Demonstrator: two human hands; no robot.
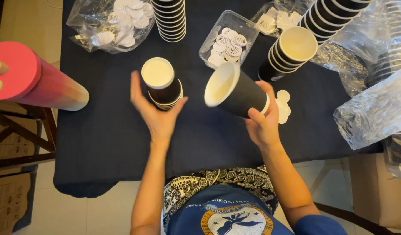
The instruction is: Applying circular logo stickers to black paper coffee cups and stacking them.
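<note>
Head view: left hand (154, 114) cups a short stack of black paper cups with white interiors (162, 85) over the dark-clothed table (104, 139). Right hand (262, 124) grips a single tilted black paper cup (236, 91), mouth facing left.

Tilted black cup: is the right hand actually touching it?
Touching. The head view shows the right hand with fingers wrapped around the base of the tilted black cup.

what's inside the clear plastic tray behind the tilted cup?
The clear tray holds a heap of round white stickers with dark printed marks. Only the top layer shows; whatever lies beneath is covered. The tilted cup hides the tray's near edge.
</note>
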